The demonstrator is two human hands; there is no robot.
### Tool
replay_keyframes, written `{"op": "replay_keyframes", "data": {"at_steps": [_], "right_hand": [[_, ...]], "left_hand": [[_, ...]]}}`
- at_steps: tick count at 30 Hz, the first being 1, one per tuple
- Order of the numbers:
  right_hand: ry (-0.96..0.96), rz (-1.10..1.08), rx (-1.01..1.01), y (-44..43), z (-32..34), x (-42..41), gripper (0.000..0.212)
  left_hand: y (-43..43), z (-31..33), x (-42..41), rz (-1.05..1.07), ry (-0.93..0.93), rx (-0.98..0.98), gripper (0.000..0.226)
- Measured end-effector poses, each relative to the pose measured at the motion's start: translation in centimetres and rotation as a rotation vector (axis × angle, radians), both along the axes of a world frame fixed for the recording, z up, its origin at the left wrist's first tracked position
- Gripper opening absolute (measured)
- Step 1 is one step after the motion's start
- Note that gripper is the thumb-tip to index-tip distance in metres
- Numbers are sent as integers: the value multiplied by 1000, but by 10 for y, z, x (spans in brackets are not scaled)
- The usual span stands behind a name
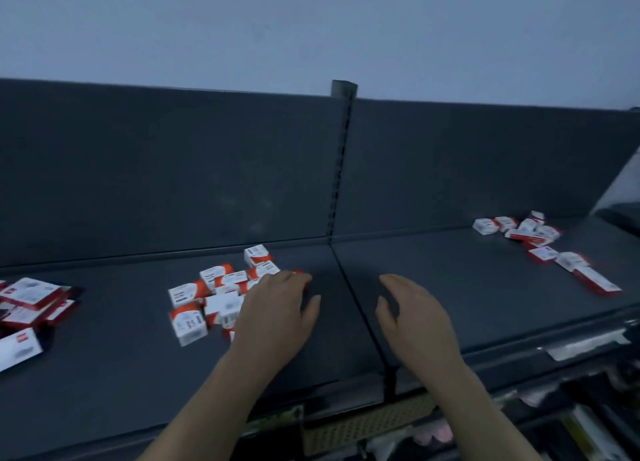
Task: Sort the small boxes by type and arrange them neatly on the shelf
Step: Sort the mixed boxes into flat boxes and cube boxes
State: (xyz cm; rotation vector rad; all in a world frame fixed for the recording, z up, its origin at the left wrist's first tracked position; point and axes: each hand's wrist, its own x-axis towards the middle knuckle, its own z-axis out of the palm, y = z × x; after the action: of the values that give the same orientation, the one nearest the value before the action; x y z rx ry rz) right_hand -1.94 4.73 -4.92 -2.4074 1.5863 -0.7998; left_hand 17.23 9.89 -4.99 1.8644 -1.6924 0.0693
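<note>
Small boxes [221,294] are lying jumbled in a middle heap on the shelf [450,287], with a left heap [31,301] and a right heap [540,246] sitting well apart. Our left hand [277,308] is lying on the middle heap's right edge, fingers straight, gripping nothing. Our right hand [412,315] is hovering nearby, fingers loose, apart, empty. We're judging it best to corral with both palms, then pull matching types singly.

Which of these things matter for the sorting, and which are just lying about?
Part of the job: middle box pile, left box pile, right box pile, shelf, left hand, right hand.
Just lying about: lower-shelf goods, label strip, slotted post.
</note>
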Motion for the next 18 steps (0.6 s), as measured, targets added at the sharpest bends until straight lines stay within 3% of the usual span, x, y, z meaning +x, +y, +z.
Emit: {"op": "replay_keyframes", "data": {"at_steps": [4,18], "right_hand": [[15,-56,12,-21,-3,-72,40],[-5,-254,56,-109,-2,-204,40]], "left_hand": [[-29,0,-65,-69,15,-4,37],[-167,7,-185,-262,-22,44,41]]}}
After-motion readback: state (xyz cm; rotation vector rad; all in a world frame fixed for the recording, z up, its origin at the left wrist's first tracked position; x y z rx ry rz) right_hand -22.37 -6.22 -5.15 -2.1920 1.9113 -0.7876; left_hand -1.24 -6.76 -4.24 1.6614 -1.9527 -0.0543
